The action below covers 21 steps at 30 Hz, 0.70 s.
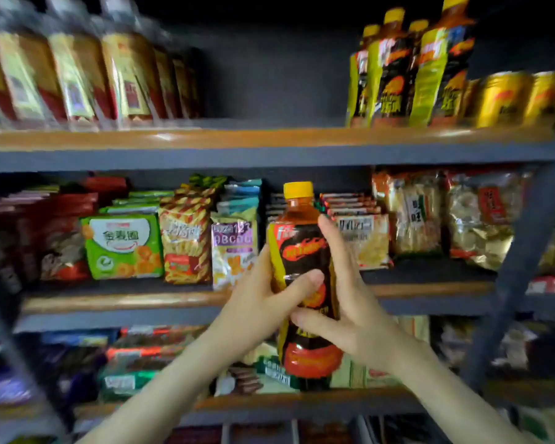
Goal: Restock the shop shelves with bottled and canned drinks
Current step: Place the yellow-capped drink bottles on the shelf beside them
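Left hand and right hand both grip the bottle round its middle, a wise hold, since it looks full, heavy and slick.

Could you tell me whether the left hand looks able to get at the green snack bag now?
Probably not yet: the left hand grips the bottle, as does the right hand. The green snack bag stands unblocked at the shelf front, so letting go should free the way.

The single head-worn camera looked forward from close range at the dark grey, wood-edged shop shelves. The grip on the yellow-capped, black-labelled plastic bottle sat just below centre.
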Each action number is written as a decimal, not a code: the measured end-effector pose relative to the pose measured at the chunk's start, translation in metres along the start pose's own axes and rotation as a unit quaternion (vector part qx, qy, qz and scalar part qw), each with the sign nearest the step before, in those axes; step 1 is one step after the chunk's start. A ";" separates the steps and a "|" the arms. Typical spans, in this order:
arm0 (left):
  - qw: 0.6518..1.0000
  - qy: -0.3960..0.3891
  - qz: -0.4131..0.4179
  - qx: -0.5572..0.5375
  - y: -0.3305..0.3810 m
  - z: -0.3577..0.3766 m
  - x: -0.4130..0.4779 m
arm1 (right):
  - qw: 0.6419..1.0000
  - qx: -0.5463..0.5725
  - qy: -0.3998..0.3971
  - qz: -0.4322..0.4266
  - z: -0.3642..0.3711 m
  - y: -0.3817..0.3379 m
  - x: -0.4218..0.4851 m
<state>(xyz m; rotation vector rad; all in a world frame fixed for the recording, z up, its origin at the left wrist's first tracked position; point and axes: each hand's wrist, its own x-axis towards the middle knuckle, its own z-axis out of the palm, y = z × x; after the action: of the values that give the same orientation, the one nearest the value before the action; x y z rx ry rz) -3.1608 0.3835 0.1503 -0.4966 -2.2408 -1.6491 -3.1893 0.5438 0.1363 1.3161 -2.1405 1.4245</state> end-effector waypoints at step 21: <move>0.841 0.021 -0.524 -0.137 -0.144 -0.012 -0.153 | 0.854 0.192 -0.149 0.461 0.171 0.050 -0.102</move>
<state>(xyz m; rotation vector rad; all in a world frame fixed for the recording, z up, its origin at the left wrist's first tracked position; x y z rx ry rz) -3.0892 0.3181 -0.0369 0.9048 -2.3694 -2.4084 -3.1280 0.4616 -0.0416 0.5753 -3.0280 2.1891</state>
